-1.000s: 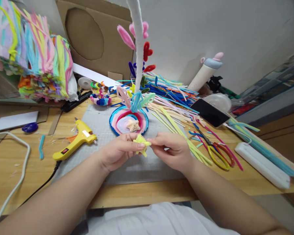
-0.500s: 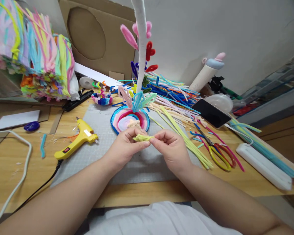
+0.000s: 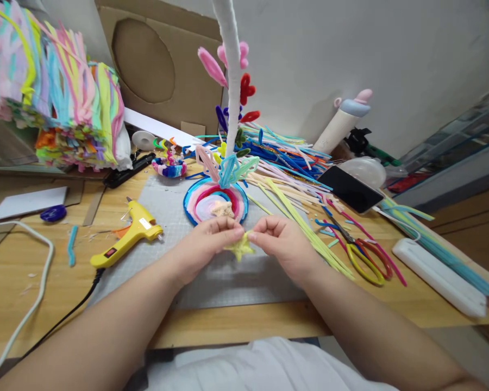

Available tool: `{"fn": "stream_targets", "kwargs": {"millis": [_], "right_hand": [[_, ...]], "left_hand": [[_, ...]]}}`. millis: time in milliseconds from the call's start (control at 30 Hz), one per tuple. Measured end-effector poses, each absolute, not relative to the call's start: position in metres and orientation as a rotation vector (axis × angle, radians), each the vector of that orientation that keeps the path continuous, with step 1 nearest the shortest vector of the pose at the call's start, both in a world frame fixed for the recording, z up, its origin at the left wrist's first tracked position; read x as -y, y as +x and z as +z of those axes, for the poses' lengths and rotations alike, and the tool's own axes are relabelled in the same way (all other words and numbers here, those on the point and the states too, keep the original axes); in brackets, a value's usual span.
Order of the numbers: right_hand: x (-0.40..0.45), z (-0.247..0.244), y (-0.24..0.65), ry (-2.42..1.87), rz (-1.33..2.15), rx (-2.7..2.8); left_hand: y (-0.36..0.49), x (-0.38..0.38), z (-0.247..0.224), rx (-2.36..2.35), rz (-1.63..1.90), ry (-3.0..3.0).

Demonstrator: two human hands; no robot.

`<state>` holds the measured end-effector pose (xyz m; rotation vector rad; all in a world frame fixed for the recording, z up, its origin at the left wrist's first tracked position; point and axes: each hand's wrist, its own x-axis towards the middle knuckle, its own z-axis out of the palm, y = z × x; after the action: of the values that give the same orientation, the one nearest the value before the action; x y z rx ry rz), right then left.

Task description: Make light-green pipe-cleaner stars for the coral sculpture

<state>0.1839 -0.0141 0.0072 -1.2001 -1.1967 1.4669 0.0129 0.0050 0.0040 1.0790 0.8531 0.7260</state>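
A small yellow star-like piece (image 3: 241,248) hangs between my fingertips over the grey cutting mat (image 3: 228,282). My left hand (image 3: 206,244) pinches its upper left side, and my right hand (image 3: 287,244) pinches it at the upper right. Just beyond my hands lies a round base (image 3: 193,203) in blue, pink and white rings, with a small beige piece (image 3: 223,209) on it. A white wrapped stem (image 3: 233,81) rises behind, with pink, red and purple fuzzy shapes around it and pastel loops at its foot.
At the left lie a yellow glue gun (image 3: 128,233) and a white cable (image 3: 49,260). To the right are yellow-green pipe cleaners (image 3: 305,231), scissors (image 3: 367,260), a black phone (image 3: 350,189) and a white power strip (image 3: 440,277). Pipe-cleaner bundles (image 3: 65,81) stand at the back left.
The yellow piece has turned from a flat, edge-on position to hanging with its star points showing below my fingers. My left fingertips have shifted onto its upper edge.
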Motion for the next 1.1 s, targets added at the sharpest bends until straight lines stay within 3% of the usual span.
{"fn": "stream_targets", "kwargs": {"millis": [267, 733, 1100], "right_hand": [[0.019, 0.011, 0.188, -1.303, 1.381, 1.592], [0.013, 0.017, 0.202, -0.988, 1.629, 1.271], [0.019, 0.010, 0.186, -0.921, 1.549, 1.084]], "left_hand": [[0.001, -0.009, 0.001, -0.883, 0.485, 1.475], [0.005, -0.007, 0.011, -0.775, 0.797, 1.024], [0.010, -0.005, 0.003, -0.730, 0.944, 0.927]]}}
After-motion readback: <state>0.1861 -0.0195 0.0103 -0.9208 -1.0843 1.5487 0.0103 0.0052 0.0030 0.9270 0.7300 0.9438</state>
